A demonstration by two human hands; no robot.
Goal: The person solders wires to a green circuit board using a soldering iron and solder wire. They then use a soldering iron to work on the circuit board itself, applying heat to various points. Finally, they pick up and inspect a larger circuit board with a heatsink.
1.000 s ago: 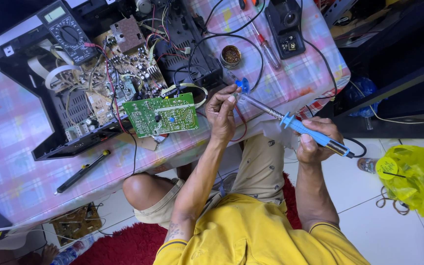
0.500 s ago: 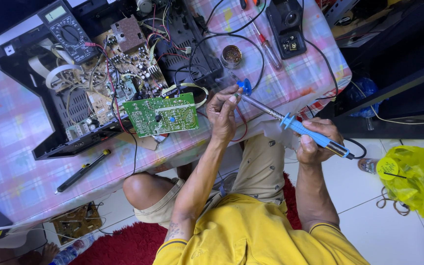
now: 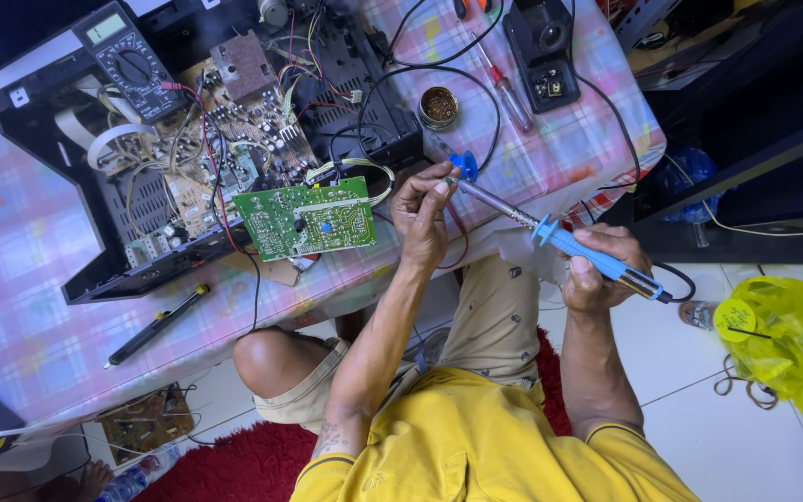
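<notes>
Yellow shirt, khaki shorts
Short dark-edged sleeves on bare arms; small tattoo near left elbow; bare knee; no gloves on hands.

You're at a home electronics repair corner: a counter (image 3: 30, 279) under a checked cloth carries an opened device (image 3: 188, 139) with bare circuit boards (image 3: 307, 218), a multimeter (image 3: 127, 60), a soldering iron (image 3: 569, 244), and tiled floor (image 3: 699, 409) with a red rug (image 3: 234, 465) lies below.

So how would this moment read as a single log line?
left hand: pinching near soldering iron tip | right hand: gripping blue soldering iron handle | green circuit board: on open chassis, beside left hand | flux tin: on table
</notes>
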